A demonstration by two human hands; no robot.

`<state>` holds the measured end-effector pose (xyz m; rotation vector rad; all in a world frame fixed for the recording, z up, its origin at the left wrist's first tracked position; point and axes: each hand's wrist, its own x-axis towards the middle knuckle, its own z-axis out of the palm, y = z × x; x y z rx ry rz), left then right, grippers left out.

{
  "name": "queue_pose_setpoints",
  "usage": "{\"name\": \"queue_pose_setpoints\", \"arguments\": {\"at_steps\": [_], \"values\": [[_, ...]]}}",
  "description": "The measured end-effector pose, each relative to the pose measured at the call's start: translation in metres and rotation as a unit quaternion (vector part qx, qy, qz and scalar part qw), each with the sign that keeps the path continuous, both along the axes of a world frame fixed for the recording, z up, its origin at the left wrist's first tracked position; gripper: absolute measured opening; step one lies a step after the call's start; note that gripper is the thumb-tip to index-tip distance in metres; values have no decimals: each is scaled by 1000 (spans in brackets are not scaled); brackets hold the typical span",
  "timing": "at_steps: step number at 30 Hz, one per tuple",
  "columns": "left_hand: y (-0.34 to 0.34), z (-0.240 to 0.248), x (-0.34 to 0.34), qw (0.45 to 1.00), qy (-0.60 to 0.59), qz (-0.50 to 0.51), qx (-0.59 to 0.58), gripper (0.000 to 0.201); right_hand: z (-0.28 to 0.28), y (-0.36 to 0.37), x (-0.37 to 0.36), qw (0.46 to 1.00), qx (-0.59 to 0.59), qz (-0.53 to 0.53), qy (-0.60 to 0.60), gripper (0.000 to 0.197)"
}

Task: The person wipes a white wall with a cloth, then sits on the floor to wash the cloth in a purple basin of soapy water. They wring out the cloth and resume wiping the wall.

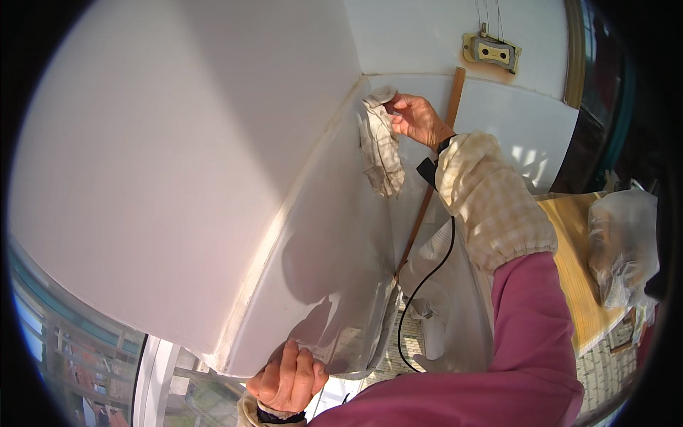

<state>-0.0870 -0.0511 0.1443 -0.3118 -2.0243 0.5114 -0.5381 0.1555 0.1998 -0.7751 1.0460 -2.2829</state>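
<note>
A crumpled, off-white cloth (383,146) hangs from my right hand (421,121), pinched between thumb and fingers. It is close to the shiny white panel (324,249) on the lower wall, near the corner; I cannot tell whether it touches. My left hand (288,378) is closed, fingers curled, by the bottom edge of that panel. Whatever its fingers may hold is hidden. A checked sleeve cover (498,203) wraps my right forearm, and a black cable (448,249) hangs down from near that wrist.
A brown wooden strip (455,96) leans in the corner. Above it, a metal wall fitting (492,53) has wires running up. At right, a plastic bag (623,245) lies on a yellow wooden board (573,263). A white window frame (153,381) stands at lower left.
</note>
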Motion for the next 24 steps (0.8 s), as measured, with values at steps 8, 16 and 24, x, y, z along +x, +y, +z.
{"name": "queue_pose_setpoints", "arguments": {"at_steps": [8, 16, 24], "values": [[-1, 12, 0, 993, -69, -93, 25, 21, 4, -43, -47, 944, -64, -321, 25, 19], [-2, 10, 6, 996, -89, -30, 2, 21, 21, -69, -102, 856, 74, -508, 63, 32], [-3, 11, 8, 993, -118, 5, -21, 21, 5, -82, -151, 528, 343, -604, 488, 33]]}}
